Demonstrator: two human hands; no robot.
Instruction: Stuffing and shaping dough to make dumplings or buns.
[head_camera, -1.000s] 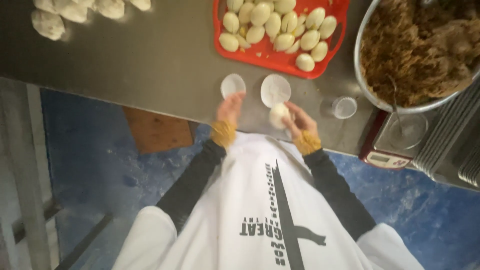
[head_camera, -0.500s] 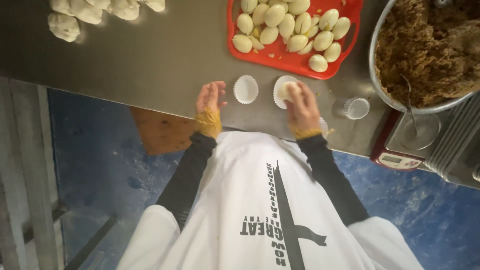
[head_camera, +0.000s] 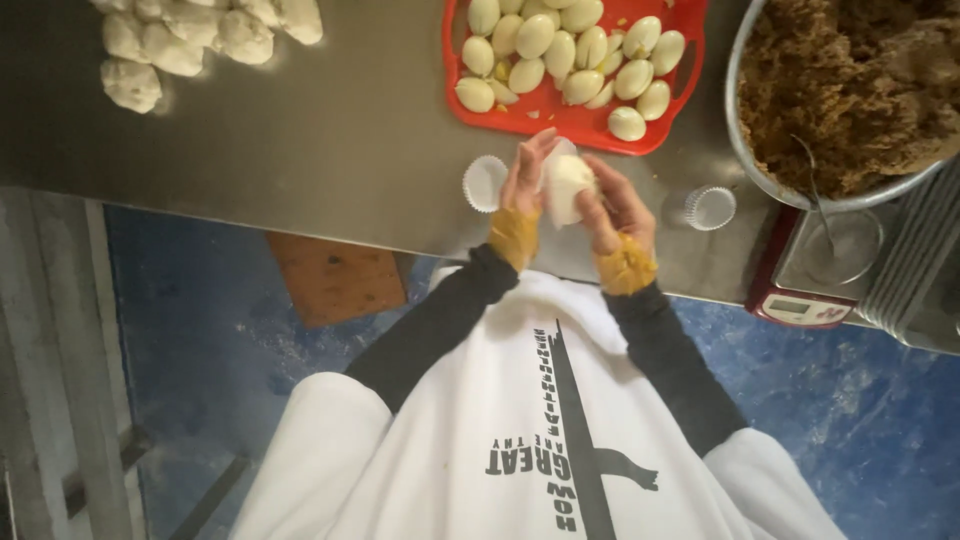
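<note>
My left hand (head_camera: 524, 178) and my right hand (head_camera: 612, 205) are pressed together around a white dough ball (head_camera: 566, 184), held just above the steel table (head_camera: 320, 140) near its front edge. Both wrists carry yellowish cuffs over black sleeves. An empty white paper cup (head_camera: 484, 183) stands right beside my left hand. A second paper cup (head_camera: 710, 207) stands to the right of my right hand. Just beyond my fingers lies a red tray (head_camera: 560, 118) filled with several pale egg halves.
A large metal bowl (head_camera: 745, 150) of brown filling with a spoon in it sits at the far right, over a small scale (head_camera: 808, 305). Several dough lumps (head_camera: 185, 45) lie at the far left. A brown wooden block (head_camera: 335, 278) stands on the blue floor below.
My hands were apart, the right one resting on a white disc on the table. Now both have come together around the dough ball, lifted off the table.
</note>
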